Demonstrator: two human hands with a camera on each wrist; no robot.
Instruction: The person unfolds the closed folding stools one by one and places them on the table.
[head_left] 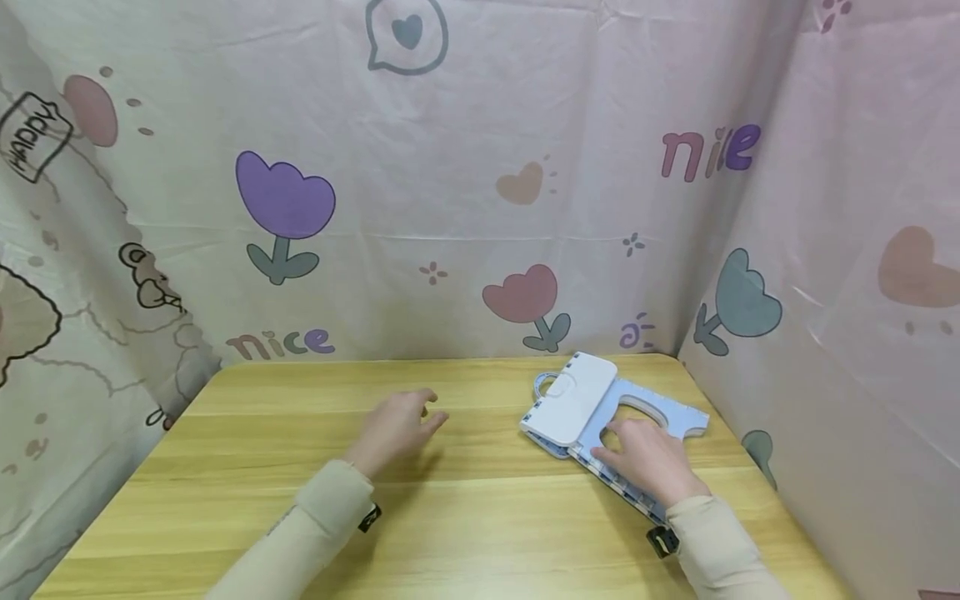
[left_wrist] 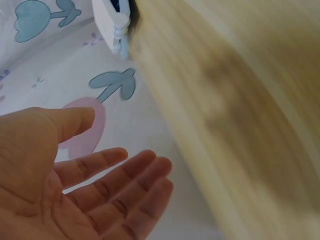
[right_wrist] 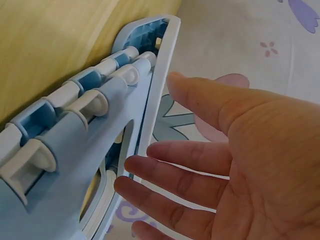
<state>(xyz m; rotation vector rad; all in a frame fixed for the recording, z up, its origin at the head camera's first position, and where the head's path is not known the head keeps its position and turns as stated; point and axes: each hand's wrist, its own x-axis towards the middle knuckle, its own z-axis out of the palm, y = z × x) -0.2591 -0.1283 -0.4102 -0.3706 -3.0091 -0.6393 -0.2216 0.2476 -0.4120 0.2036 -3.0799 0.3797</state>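
A folded plastic stool (head_left: 573, 404), white and pale blue, lies at the table's right side; its white panel points to the far left and a small loop handle (head_left: 542, 383) sticks out beside it. My right hand (head_left: 652, 458) hovers over the blue leg part near its oval cut-out. In the right wrist view its thumb and fingers are spread, right by the stool's white edge and hinge barrels (right_wrist: 90, 107). Over the table's middle, my left hand (head_left: 393, 433) holds nothing, its fingers relaxed. The left wrist view shows a corner of the stool (left_wrist: 112, 25) beyond that hand.
Under everything is a wood-grain table (head_left: 450, 525) with rounded far corners. A printed curtain (head_left: 420, 167) with flowers and letters hangs behind it and along both sides. Each wrist has a small black device (head_left: 663, 541) strapped below the sleeve.
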